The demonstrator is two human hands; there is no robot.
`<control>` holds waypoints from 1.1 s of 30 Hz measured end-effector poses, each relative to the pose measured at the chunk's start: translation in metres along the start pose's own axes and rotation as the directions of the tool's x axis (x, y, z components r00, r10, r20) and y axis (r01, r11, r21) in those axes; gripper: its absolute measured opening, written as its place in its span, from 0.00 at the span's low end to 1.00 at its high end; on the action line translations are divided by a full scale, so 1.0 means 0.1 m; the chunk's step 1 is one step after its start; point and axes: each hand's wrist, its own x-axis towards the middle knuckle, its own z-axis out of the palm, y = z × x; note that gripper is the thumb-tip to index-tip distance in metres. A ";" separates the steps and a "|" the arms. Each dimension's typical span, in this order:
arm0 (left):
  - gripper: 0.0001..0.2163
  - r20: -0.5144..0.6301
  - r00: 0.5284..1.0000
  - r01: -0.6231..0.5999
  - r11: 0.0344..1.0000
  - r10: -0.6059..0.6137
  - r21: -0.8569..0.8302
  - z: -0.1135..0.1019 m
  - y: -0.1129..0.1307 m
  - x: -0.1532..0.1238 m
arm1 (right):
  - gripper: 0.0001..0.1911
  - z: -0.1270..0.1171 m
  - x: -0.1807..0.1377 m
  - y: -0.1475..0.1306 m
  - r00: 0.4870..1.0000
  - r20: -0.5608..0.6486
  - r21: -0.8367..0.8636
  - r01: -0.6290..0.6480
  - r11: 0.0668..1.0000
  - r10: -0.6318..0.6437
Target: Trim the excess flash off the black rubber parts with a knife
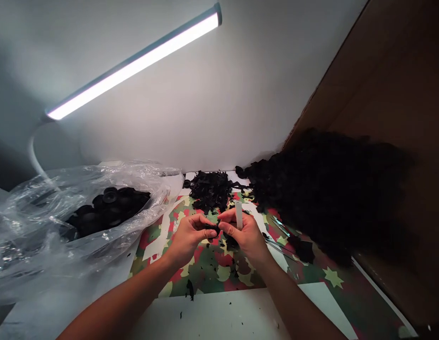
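My left hand [189, 236] and my right hand [242, 233] meet above a camouflage-patterned mat [212, 269]. Both pinch one small black piece [215, 229] between their fingertips. My right hand also grips a thin white stick-like tool [238, 215] that points up from the fist. Small black scraps [190, 289] lie on the mat under the hands. A heap of black trimmings [210, 189] sits just beyond the fingers.
At the left, a clear plastic bag [63, 231] holds several round black parts [109, 208]. A large dark pile [329, 189] leans against a brown board [400, 118] on the right. Metal tweezers [279, 245] lie right of my hand. A lit lamp bar [134, 63] hangs overhead.
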 end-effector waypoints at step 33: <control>0.22 -0.004 0.992 -0.124 0.982 0.124 -0.143 0.13 0.18 -0.12 | 0.16 0.17 -0.16 -0.07 0.988 -0.134 0.283 0.108 0.953 -0.072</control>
